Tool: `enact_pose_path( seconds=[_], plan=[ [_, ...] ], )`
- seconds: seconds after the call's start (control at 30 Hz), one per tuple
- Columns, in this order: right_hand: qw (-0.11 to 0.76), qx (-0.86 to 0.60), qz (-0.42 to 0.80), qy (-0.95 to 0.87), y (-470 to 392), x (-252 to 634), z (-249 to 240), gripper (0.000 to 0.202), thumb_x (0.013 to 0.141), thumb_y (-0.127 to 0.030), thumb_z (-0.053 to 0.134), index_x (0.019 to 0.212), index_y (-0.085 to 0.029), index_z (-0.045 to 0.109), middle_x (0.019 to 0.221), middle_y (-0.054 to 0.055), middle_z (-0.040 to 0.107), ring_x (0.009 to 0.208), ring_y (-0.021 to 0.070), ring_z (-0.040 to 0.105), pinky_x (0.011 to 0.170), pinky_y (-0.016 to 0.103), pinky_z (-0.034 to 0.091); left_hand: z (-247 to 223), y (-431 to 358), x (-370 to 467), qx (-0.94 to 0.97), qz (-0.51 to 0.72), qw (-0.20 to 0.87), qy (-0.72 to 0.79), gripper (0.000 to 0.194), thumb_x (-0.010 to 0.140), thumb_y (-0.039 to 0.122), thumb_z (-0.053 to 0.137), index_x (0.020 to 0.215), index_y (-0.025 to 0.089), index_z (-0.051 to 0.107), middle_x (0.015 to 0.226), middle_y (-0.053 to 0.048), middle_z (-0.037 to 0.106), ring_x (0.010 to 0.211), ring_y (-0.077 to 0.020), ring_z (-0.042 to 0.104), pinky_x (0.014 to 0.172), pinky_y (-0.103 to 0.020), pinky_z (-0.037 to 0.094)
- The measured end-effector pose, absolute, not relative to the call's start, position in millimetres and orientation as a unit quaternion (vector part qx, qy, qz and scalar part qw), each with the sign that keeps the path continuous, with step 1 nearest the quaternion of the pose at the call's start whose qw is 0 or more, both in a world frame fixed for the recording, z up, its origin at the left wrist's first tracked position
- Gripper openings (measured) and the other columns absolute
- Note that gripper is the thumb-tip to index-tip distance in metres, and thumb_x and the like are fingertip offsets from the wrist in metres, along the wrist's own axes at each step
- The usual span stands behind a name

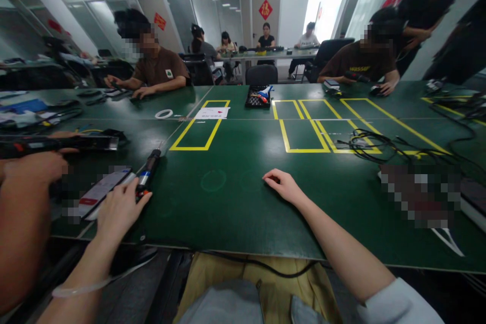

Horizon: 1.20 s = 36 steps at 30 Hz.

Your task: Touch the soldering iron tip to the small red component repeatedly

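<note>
My left hand (119, 207) is at the left on the green table, with its thumb and fingers around the rear end of a slim black tool with a blue band, which looks like a soldering iron (149, 171). The tool's thin tip points away from me. Beside and partly under that hand lies a phone (108, 190) with a lit screen. My right hand (283, 185) rests on the bare tabletop right of the middle, its fingers curled in loosely and nothing visible in them.
A co-worker's arm (25, 202) reaches in at far left near a black power tool (56, 144). Yellow tape (190, 149) marks rectangles on the table (228, 223). A black tray (258, 97) of tools stands far back. Black cables (364, 144) lie at right. Other people sit opposite.
</note>
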State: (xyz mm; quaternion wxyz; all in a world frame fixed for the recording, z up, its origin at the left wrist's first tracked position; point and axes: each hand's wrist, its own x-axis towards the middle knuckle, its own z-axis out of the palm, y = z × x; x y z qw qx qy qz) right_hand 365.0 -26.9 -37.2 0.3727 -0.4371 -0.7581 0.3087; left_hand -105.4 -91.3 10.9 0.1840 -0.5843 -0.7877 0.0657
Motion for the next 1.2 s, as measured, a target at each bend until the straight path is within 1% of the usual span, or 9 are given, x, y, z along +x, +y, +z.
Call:
enact_pose_path(
  seconds=[0.17, 0.3, 0.47, 0.6, 0.73, 0.8, 1.0, 1.1, 1.2],
  plan=[
    [0.370, -0.436, 0.307, -0.761, -25.6, 366.3, -38.1, 0.016, 0.087, -0.028, 0.054, 0.091, -0.019, 0.068, 0.083, 0.003, 0.065, 0.074, 0.0145, 0.057, 0.069, 0.027, 0.044, 22.2, -97.1, -81.1, -0.587, 0.042, 0.212, -0.780, 0.045, 0.086, 0.050, 0.034, 0.101, 0.017, 0.059, 0.102, -0.012, 0.060, 0.083, -0.0259, 0.060, 0.065, -0.031, 0.044],
    [0.369, -0.436, 0.312, -0.759, -25.3, 364.7, -38.8, 0.017, 0.088, -0.028, 0.054, 0.092, -0.018, 0.068, 0.085, 0.003, 0.065, 0.074, 0.0145, 0.058, 0.070, 0.027, 0.044, 34.7, -81.6, -62.8, -0.581, -0.022, 0.155, -0.799, 0.044, 0.088, 0.050, 0.032, 0.103, 0.018, 0.058, 0.090, -0.009, 0.065, 0.075, -0.0252, 0.061, 0.065, -0.034, 0.045],
    [0.372, -0.436, 0.321, -0.755, -26.5, 364.7, -36.2, 0.018, 0.087, -0.029, 0.054, 0.091, -0.018, 0.068, 0.084, 0.003, 0.065, 0.074, 0.0145, 0.057, 0.069, 0.027, 0.044, 37.9, -43.2, 10.7, -0.705, -0.248, -0.148, -0.648, 0.042, 0.084, 0.050, 0.044, 0.109, 0.018, 0.058, 0.094, -0.006, 0.068, 0.086, -0.0191, 0.064, 0.081, -0.031, 0.047],
    [0.378, -0.431, 0.335, -0.748, -26.6, 366.2, -35.9, 0.018, 0.087, -0.030, 0.053, 0.091, -0.018, 0.067, 0.083, 0.003, 0.065, 0.072, 0.0141, 0.056, 0.067, 0.027, 0.043, 29.2, -15.1, 95.1, -0.711, -0.276, -0.403, -0.506, 0.049, 0.085, 0.048, 0.046, 0.119, 0.014, 0.058, 0.093, -0.006, 0.064, 0.081, -0.0149, 0.060, 0.076, -0.030, 0.048],
    [0.401, -0.418, 0.382, -0.720, -24.8, 366.2, -38.0, 0.026, 0.085, -0.032, 0.055, 0.106, -0.018, 0.059, 0.080, 0.001, 0.063, 0.067, 0.0122, 0.054, 0.064, 0.025, 0.044, 11.0, 1.8, 153.1, -0.689, -0.250, -0.540, -0.415, 0.060, 0.085, 0.042, 0.052, 0.138, 0.016, 0.042, 0.087, -0.003, 0.059, 0.073, -0.0105, 0.055, 0.071, -0.027, 0.045],
    [0.404, -0.405, 0.405, -0.714, -24.2, 365.8, -38.4, 0.033, 0.083, -0.033, 0.058, 0.113, -0.019, 0.054, 0.082, 0.000, 0.063, 0.065, 0.0112, 0.053, 0.064, 0.025, 0.044, 0.5, 5.7, 166.9, -0.686, -0.231, -0.577, -0.378, 0.065, 0.085, 0.041, 0.054, 0.142, 0.016, 0.036, 0.080, 0.000, 0.058, 0.071, -0.0103, 0.054, 0.069, -0.026, 0.044],
    [0.402, -0.397, 0.420, -0.710, -23.9, 364.4, -39.0, 0.021, 0.084, -0.035, 0.057, 0.096, -0.018, 0.056, 0.080, 0.001, 0.064, 0.065, 0.0116, 0.055, 0.064, 0.025, 0.044, -21.6, 8.5, 173.5, -0.657, -0.249, -0.614, -0.360, 0.061, 0.086, 0.041, 0.053, 0.139, 0.014, 0.037, 0.078, -0.001, 0.061, 0.071, -0.0106, 0.057, 0.070, -0.027, 0.044],
    [0.415, -0.399, 0.423, -0.700, -22.9, 364.0, -41.7, 0.023, 0.083, -0.036, 0.058, 0.097, -0.018, 0.056, 0.084, 0.002, 0.065, 0.068, 0.0121, 0.057, 0.064, 0.025, 0.044, -25.9, 9.1, 171.5, -0.622, -0.269, -0.626, -0.385, 0.046, 0.086, 0.045, 0.053, 0.118, 0.012, 0.052, 0.081, -0.004, 0.063, 0.071, -0.0117, 0.060, 0.072, -0.028, 0.047],
    [0.422, -0.406, 0.415, -0.696, -21.9, 364.0, -44.0, 0.025, 0.083, -0.037, 0.058, 0.098, -0.017, 0.056, 0.085, 0.003, 0.065, 0.071, 0.0127, 0.058, 0.064, 0.025, 0.044, -27.3, 8.8, 171.4, -0.614, -0.272, -0.631, -0.389, 0.038, 0.084, 0.048, 0.055, 0.097, 0.012, 0.057, 0.081, -0.005, 0.064, 0.070, -0.0112, 0.061, 0.071, -0.028, 0.048]
  ],
)
